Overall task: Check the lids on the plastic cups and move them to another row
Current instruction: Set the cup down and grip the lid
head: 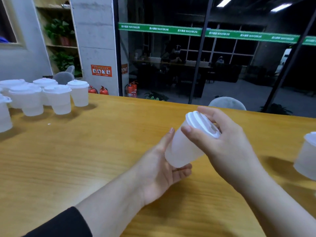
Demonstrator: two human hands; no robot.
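Frosted cup (183, 149) in both hands; lidded cups (58, 98) far-left.

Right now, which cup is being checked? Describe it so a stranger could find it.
On the wooden table, look mid-right, away from the cluster of cups far left. The cup is off the table, tilted, between left hand and right hand; the others stand upright.

head cam, looks forward-down over table (85, 159), hands close.

Right-edge cup (306, 156) is cropped; the held cup's (184, 147) base is hidden.
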